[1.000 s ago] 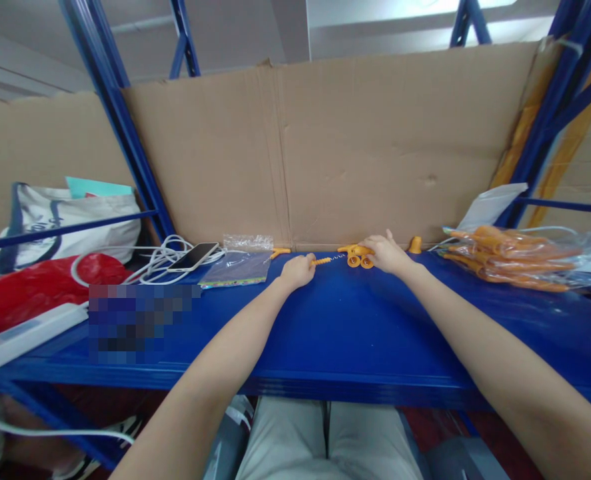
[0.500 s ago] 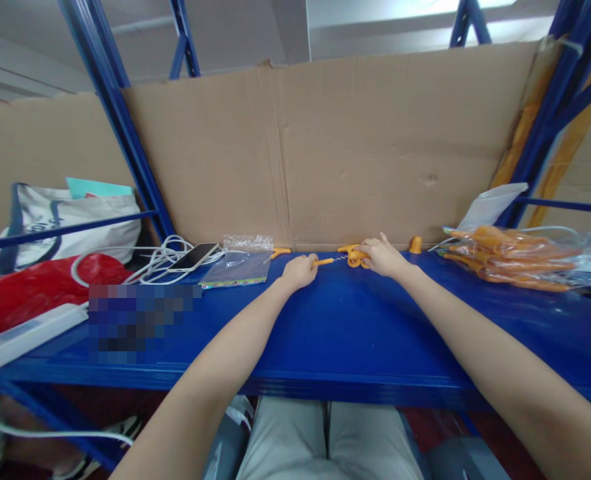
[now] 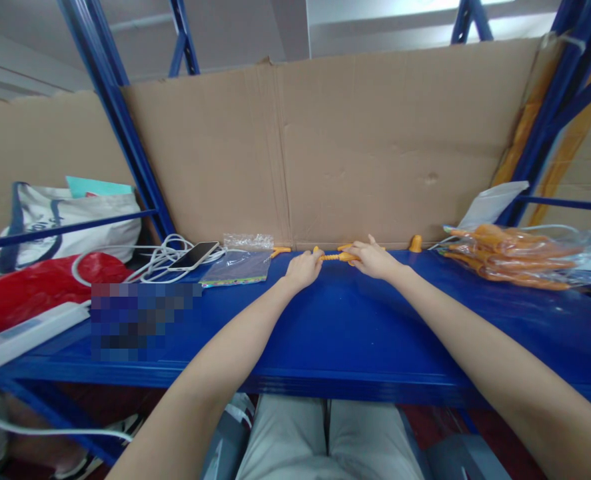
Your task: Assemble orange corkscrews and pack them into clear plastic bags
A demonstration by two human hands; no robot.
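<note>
Fingers closed, my left hand (image 3: 304, 269) grips the left end of an orange ridged rod (image 3: 332, 257) near the back of the blue shelf. My right hand (image 3: 375, 259) pinches an orange plastic piece (image 3: 348, 257) that meets the rod's right end; its fingers cover most of that piece. No metal spiral shows between the two parts. Just behind my right hand lies another orange piece (image 3: 344, 247), partly hidden. An orange T-shaped handle (image 3: 281, 251) rests left of my left hand, by a clear plastic bag (image 3: 238, 268). Farther right stands an orange cap-like piece (image 3: 415, 244).
Bagged orange plastic parts (image 3: 515, 259) lie at the right. To the left are a phone (image 3: 195, 256), white cables (image 3: 168, 257), a red bag (image 3: 55, 287) and a white power strip (image 3: 32, 337). A cardboard panel (image 3: 365, 147) backs the blue shelf (image 3: 345, 333).
The ridged rod and the orange piece have come together, and the metal spiral seen between them is now hidden. My left hand has shifted slightly right, my right hand slightly left.
</note>
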